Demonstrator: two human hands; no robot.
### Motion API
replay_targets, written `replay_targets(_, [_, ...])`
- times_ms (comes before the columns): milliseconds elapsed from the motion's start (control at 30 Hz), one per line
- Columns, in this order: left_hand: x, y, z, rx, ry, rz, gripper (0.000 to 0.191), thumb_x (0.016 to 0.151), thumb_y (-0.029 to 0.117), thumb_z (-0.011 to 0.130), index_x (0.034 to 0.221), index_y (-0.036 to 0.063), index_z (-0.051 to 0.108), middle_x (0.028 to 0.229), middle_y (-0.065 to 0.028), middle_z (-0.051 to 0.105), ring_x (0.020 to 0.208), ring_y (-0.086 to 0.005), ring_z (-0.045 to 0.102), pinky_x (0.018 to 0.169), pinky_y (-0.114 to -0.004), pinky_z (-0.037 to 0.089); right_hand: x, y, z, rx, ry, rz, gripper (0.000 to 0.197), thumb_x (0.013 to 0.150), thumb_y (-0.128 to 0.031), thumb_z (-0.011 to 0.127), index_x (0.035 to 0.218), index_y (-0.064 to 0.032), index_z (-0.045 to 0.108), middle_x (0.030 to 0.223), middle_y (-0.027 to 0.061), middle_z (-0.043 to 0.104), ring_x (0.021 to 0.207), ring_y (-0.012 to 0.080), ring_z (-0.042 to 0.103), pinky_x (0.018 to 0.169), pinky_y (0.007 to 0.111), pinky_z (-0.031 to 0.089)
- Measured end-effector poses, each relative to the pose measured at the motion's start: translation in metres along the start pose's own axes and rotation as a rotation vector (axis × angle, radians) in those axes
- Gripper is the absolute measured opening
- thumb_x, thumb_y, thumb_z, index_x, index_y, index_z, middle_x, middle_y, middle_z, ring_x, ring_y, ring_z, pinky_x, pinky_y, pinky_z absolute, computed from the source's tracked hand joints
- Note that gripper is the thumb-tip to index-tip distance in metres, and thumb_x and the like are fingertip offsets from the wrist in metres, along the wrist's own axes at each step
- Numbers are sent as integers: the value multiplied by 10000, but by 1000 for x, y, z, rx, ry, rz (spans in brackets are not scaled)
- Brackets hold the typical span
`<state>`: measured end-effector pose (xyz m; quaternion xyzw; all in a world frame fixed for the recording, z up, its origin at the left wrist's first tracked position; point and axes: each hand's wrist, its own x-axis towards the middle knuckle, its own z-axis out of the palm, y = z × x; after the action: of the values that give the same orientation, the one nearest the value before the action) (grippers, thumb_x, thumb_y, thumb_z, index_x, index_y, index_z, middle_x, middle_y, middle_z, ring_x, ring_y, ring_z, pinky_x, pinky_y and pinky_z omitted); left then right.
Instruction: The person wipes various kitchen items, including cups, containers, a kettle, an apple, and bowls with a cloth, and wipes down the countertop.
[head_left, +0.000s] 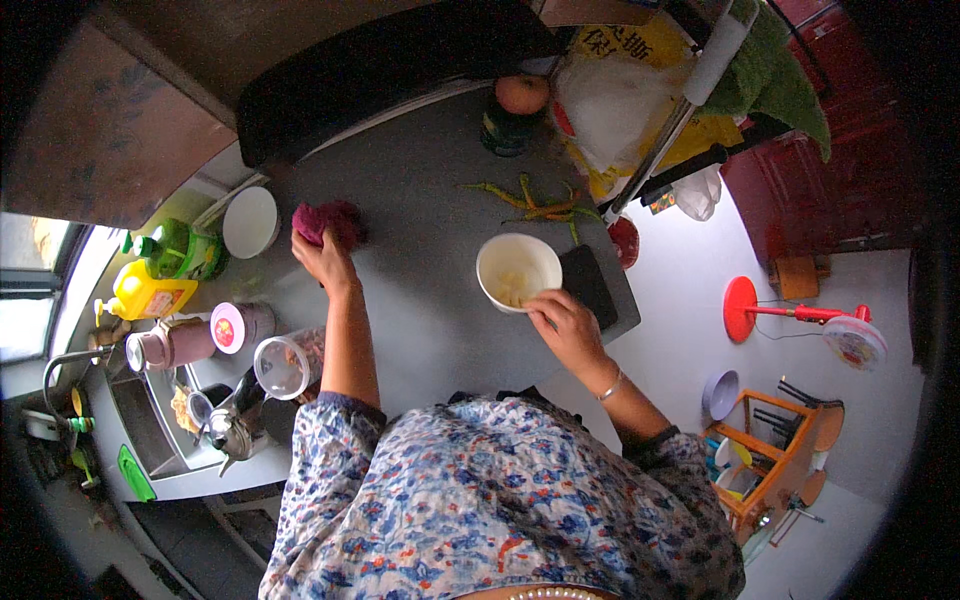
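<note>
My left hand (327, 259) grips a bunched magenta cloth (328, 223) over the left part of the grey table (420, 300). On the right, my right hand (564, 324) has its thumb and fingers on the near rim of a white bowl (519, 271). Some pale yellowish food lies in the bottom of that bowl. Just right of it is a flat black board (589, 287) near the table's corner. Several green and orange chili peppers (540, 204) are spread beyond the bowl.
An apple (523, 94) tops a dark jar (510, 131) at the back. Left stand a white bowl (251, 223), a green bottle (180, 251), a yellow pump bottle (154, 290), a clear plastic jar (289, 364) and a kettle (231, 431). A red fan (810, 312) stands right.
</note>
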<state>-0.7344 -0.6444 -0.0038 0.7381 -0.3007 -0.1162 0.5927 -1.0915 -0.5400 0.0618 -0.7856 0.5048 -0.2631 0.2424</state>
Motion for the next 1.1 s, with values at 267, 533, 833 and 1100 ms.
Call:
replay_targets(267, [99, -83, 59, 497, -190, 264, 769, 863, 428, 653, 1423, 6, 338, 1443, -280, 312, 1316, -454, 319, 1067, -530, 291, -29, -18, -20, 53, -172, 219, 484, 821, -206, 726, 1267, -112, 562, 1366, 61, 481, 806, 163, 667, 677, 325, 546])
replay_targets(533, [61, -22, 144, 724, -568, 266, 430, 947, 338, 579, 1266, 53, 542, 1231, -151, 585, 1161, -340, 526, 1015, -450, 400, -31, -14, -43, 94, 74, 237, 340, 850, -136, 695, 1174, -75, 611, 1206, 71, 609, 684, 139, 657, 624, 295, 540])
replay_targets(833, [-35, 7, 150, -57, -834, 327, 231, 916, 169, 571, 1117, 71, 630, 1110, -150, 631, 1037, -365, 580, 913, -442, 462, 138, 13, -24, 35, 242, -50, 409, 861, -116, 658, 1250, -69, 540, 1280, 157, 562, 1189, 345, 528, 1023, 427, 417])
replay_targets(1100, [-83, -6, 52, 230, -878, 623, 315, 815, 85, 664, 1125, 51, 620, 1209, -147, 607, 1161, -365, 533, 989, -444, 429, 268, 43, 11, -161, 568, -171, 638, 759, -196, 763, 1311, -53, 477, 1371, 218, 455, 1301, 407, 391, 1096, 481, 316])
